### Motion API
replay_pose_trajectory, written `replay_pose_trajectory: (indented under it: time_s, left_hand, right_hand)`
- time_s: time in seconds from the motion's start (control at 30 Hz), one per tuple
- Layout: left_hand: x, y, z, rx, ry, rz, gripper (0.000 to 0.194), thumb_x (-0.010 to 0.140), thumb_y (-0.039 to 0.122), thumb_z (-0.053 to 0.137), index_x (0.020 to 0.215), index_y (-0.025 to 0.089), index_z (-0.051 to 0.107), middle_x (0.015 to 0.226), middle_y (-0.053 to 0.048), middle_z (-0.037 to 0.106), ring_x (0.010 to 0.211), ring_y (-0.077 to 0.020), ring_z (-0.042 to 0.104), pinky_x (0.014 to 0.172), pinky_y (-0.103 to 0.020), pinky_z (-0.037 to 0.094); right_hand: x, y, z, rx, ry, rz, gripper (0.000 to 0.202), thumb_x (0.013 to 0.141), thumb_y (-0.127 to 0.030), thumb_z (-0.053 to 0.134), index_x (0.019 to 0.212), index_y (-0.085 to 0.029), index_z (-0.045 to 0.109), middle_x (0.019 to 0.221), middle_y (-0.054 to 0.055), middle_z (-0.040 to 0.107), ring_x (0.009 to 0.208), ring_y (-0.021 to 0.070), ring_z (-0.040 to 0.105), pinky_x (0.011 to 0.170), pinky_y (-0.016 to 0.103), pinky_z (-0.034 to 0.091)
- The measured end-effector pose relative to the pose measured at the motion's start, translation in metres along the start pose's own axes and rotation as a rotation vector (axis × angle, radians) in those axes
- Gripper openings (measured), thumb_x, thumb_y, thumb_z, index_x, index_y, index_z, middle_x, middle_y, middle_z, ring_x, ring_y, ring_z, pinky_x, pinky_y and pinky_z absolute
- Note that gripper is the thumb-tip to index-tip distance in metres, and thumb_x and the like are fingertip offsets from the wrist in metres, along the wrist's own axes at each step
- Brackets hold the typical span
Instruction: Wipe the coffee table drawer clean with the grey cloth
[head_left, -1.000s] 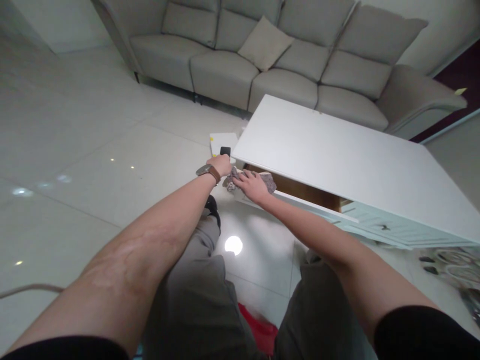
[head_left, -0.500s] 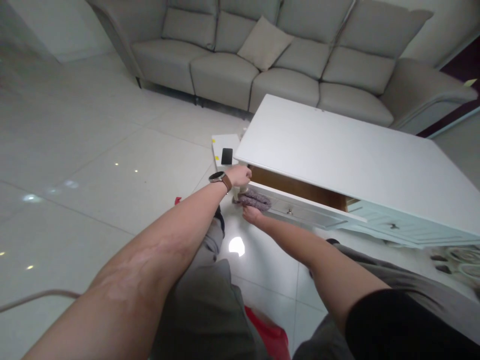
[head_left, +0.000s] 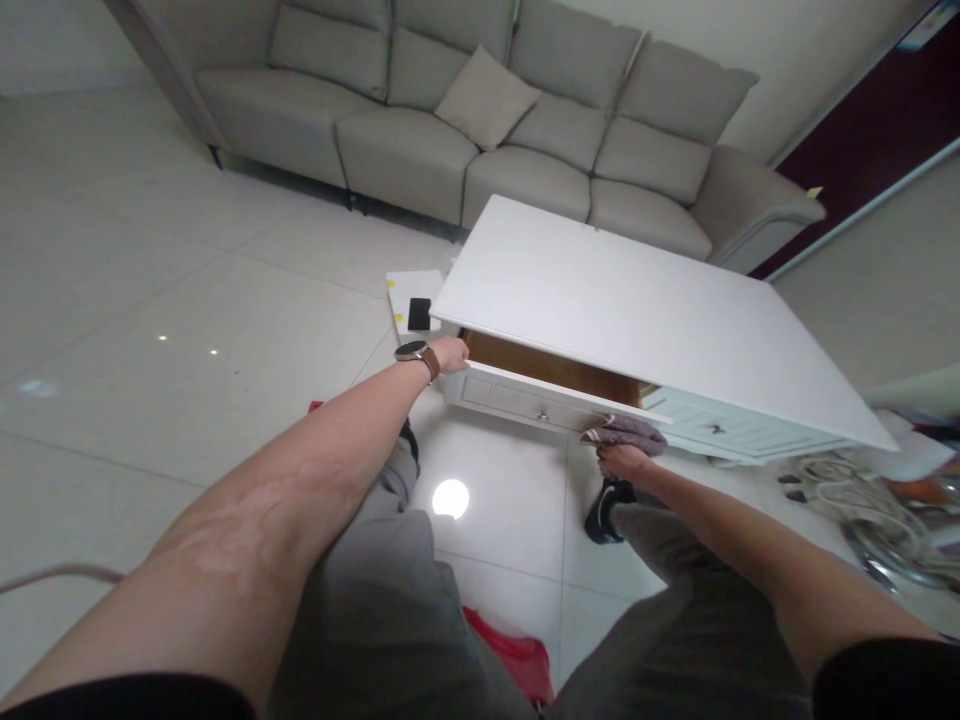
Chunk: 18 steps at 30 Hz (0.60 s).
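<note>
The white coffee table has its left drawer pulled partly out, showing a brown wooden inside. My left hand, with a watch on the wrist, is closed on the left end of the drawer's front. A folded greyish-purple cloth lies against the right end of that drawer front. Under the cloth, my right hand grips it and presses it to the panel; some fingers are hidden. A small metal knob sits mid-drawer, between my hands.
A grey sofa with a beige cushion stands behind the table. On the floor by the table's left end, a black phone rests on a white box. Something red lies between my legs. Coiled hoses lie at right.
My right hand has moved the cloth from the left end of the drawer front to its right end. My left hand stays at the drawer's left end. The whole view has shifted.
</note>
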<state>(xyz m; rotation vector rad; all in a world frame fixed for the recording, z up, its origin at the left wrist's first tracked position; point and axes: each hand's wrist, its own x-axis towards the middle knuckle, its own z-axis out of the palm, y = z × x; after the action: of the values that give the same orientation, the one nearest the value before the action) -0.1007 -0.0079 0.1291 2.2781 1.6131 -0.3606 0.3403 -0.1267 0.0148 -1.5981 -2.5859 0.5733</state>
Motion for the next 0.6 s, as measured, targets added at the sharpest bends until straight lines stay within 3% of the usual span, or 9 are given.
replay_pose_trajectory:
  time_s: [0.13,0.23,0.33,0.43,0.53,0.6]
  left_hand:
    - [0.000,-0.001,-0.001,-0.002,0.006,0.034,0.039,0.093,0.034,0.053,0.121,0.020,0.075,0.129,-0.009,0.073,0.117,-0.0232,0.066,0.098,-0.024,0.048]
    - [-0.001,-0.001,-0.003,-0.009,0.006,0.035,0.038,0.092,0.030,0.053,0.119,0.021,0.076,0.128,-0.008,0.073,0.115,-0.0222,0.067,0.096,-0.023,0.048]
    - [-0.004,0.001,-0.005,-0.004,0.009,0.020,0.038,0.091,0.027,0.051,0.118,0.020,0.077,0.129,-0.008,0.073,0.114,-0.0221,0.067,0.094,-0.022,0.049]
    - [-0.006,0.001,-0.006,-0.057,0.002,0.000,0.040,0.094,0.033,0.048,0.114,0.017,0.078,0.116,-0.010,0.078,0.103,-0.0219,0.072,0.088,-0.023,0.050]
    - [-0.006,-0.001,-0.005,-0.167,-0.020,-0.041,0.055,0.101,0.045,0.034,0.115,0.012,0.076,0.104,-0.012,0.079,0.086,-0.0201,0.074,0.084,-0.023,0.051]
    - [-0.005,-0.005,-0.004,-0.254,-0.007,-0.056,0.068,0.103,0.052,0.022,0.120,0.010,0.072,0.111,-0.014,0.078,0.086,-0.0202,0.075,0.085,-0.024,0.051]
  right_hand:
    - [-0.017,0.033,-0.044,0.013,-0.255,-0.131,0.027,0.079,-0.023,0.055,0.094,-0.032,0.076,0.110,0.015,0.073,0.118,0.0329,0.064,0.105,0.050,0.047]
    - [-0.005,0.023,-0.057,-0.033,-0.258,-0.251,0.044,0.086,-0.017,0.050,0.118,-0.036,0.072,0.126,0.009,0.070,0.136,0.0308,0.054,0.119,0.055,0.035]
    - [0.025,-0.014,-0.052,-0.162,-0.170,-0.399,0.052,0.092,-0.013,0.046,0.133,-0.040,0.062,0.140,0.004,0.063,0.144,0.0279,0.046,0.122,0.057,0.031]
    - [0.067,-0.068,-0.037,-0.388,-0.051,-0.562,0.052,0.095,-0.010,0.044,0.141,-0.032,0.055,0.149,0.006,0.057,0.148,0.0262,0.039,0.121,0.057,0.030]
    - [0.118,-0.129,-0.020,-0.548,0.084,-0.708,0.043,0.098,-0.013,0.046,0.138,-0.024,0.055,0.149,0.011,0.056,0.147,0.0272,0.039,0.121,0.055,0.029]
    - [0.153,-0.169,-0.008,-0.585,0.167,-0.776,0.036,0.100,-0.016,0.046,0.134,-0.022,0.058,0.144,0.012,0.059,0.144,0.0277,0.042,0.121,0.054,0.029]
